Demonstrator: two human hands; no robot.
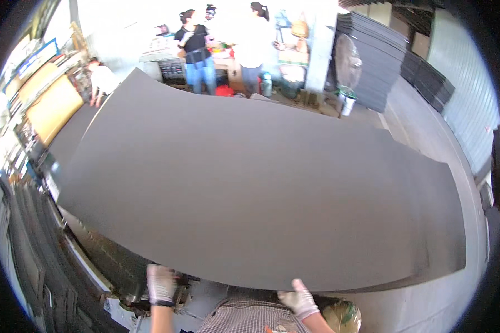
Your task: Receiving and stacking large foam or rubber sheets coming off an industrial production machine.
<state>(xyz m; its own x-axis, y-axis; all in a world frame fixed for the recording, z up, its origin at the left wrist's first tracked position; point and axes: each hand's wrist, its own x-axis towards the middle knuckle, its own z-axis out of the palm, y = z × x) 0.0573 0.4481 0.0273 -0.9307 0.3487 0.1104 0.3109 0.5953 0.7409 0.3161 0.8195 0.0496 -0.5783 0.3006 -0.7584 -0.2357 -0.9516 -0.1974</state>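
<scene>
A large dark grey sheet (272, 188) spreads across the middle of the view, its far left corner raised and its surface gently curved. My right hand (301, 299), in a pale glove, is at the sheet's near edge with its thumb over the top and its other fingers partly hidden, closed on that edge. Further left, my left hand (162, 284), gloved too, is close against the same near edge. Its fingertips are blurred and partly hidden, so its grip cannot be made out. At the right end, another sheet's edge shows beneath the top one.
A crouching person (102, 80) is by the far left corner. Two people stand at the back, one in a black top (195, 47), beside a cluttered bench. A tall stack of grey sheets (372, 61) and a fan (348, 61) stand back right. Dark sheets (30, 238) lean at left.
</scene>
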